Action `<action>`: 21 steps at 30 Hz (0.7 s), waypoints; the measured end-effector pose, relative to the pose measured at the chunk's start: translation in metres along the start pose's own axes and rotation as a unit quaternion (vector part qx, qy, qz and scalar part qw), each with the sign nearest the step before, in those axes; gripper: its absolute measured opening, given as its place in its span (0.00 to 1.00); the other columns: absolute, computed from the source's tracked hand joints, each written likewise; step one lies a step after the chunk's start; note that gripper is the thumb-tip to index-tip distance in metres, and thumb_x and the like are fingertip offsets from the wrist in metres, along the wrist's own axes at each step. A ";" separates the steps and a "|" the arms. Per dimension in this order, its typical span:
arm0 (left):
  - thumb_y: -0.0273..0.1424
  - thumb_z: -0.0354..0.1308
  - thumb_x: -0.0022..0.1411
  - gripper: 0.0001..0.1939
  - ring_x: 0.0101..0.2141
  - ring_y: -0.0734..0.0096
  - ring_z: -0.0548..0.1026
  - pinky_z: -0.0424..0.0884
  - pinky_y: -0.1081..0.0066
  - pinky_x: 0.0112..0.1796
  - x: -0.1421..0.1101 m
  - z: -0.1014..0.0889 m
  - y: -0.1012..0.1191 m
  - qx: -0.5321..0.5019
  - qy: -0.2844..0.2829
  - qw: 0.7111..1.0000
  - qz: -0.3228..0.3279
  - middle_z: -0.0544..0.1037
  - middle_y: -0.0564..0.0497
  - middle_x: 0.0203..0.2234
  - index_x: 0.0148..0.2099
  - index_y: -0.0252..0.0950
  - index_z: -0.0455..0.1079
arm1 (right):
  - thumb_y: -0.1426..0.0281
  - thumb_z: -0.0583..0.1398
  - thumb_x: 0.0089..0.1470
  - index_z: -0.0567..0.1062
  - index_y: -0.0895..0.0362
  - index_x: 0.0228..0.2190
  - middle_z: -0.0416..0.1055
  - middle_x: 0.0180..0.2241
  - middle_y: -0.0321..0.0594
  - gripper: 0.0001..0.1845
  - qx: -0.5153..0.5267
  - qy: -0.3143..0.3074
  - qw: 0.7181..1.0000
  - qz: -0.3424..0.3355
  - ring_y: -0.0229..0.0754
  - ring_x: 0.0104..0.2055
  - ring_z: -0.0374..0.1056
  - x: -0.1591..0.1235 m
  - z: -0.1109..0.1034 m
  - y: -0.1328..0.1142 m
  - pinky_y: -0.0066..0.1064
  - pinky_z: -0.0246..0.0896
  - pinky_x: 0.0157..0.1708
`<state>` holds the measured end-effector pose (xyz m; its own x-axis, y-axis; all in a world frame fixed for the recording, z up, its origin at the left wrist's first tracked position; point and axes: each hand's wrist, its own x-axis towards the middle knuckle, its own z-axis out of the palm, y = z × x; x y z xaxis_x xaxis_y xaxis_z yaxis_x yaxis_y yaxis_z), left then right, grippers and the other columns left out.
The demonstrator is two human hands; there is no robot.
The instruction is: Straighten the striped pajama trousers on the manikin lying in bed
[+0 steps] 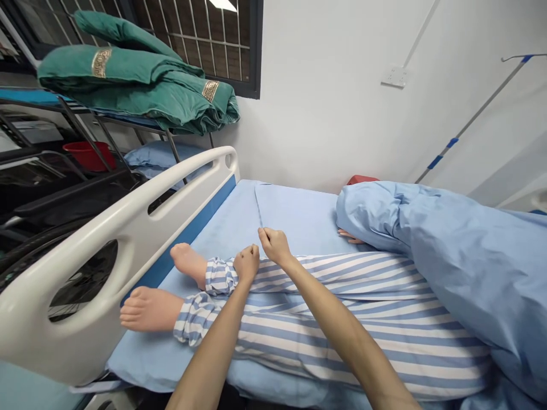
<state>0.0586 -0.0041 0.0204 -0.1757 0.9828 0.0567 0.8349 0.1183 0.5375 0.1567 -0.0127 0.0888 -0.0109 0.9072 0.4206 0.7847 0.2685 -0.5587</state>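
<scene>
A person's two bare forearms reach over a pair of blue-and-white striped cloth trousers [320, 336], worn by a figure lying along a bed and spread over a smooth light-blue bedsheet [294, 205]; the left hand [247, 263] is curled into a fist on the far trouser leg, just beside its bunched cuff; the right hand [276, 246], also a fist with the thumb against the bent fingers, is near the left one but apart from it, at the far edge of that same leg; a dark crease in the bedsheet runs from near the wall down to the right hand (whether either fist has cloth caught inside it, I cannot tell); two bare feet, a far foot [190, 263] and a near foot [149, 309], stick out of the cuffs toward a white moulded bed-end board [192, 171] with oval cut-outs and a blue lower strip; a rumpled pale-blue quilt [461, 256] covers the figure's upper part, with a few fingertips [352, 240] showing from under its edge; beyond the board lie folded green covers [128, 85] with patterned gold bands, above a red plastic basin [88, 155]
</scene>
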 end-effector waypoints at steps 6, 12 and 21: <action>0.34 0.43 0.68 0.21 0.33 0.66 0.73 0.57 0.71 0.33 0.001 0.007 -0.003 -0.005 0.015 1.000 0.016 0.80 0.45 0.31 0.29 0.37 0.75 | 0.64 0.48 0.67 0.67 0.55 0.19 0.64 0.18 0.34 0.25 0.019 -0.023 0.997 0.066 0.36 0.23 0.56 -0.018 0.025 0.031 0.29 0.43 0.27; 0.36 0.43 0.67 0.22 0.32 0.66 0.73 0.56 0.69 0.33 0.002 0.014 -0.005 0.008 0.019 1.000 0.013 0.80 0.45 0.30 0.27 0.38 0.73 | 0.64 0.51 0.66 0.72 0.54 0.21 0.72 0.23 0.40 0.23 0.008 -0.032 0.991 0.128 0.39 0.26 0.62 -0.034 0.053 0.053 0.31 0.42 0.28; 0.35 0.48 0.61 0.19 0.26 0.67 0.68 0.55 0.71 0.29 0.010 -0.002 0.008 -0.027 -0.029 0.999 -0.018 0.71 0.47 0.19 0.19 0.38 0.64 | 0.62 0.47 0.66 0.60 0.54 0.16 0.62 0.17 0.33 0.26 0.149 0.033 0.977 0.148 0.37 0.23 0.55 -0.030 0.047 0.058 0.29 0.43 0.27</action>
<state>0.0625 0.0064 0.0269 -0.1735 0.9848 -0.0119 0.7993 0.1479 0.5824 0.1738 -0.0090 0.0101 0.2361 0.9392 0.2494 0.5322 0.0897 -0.8419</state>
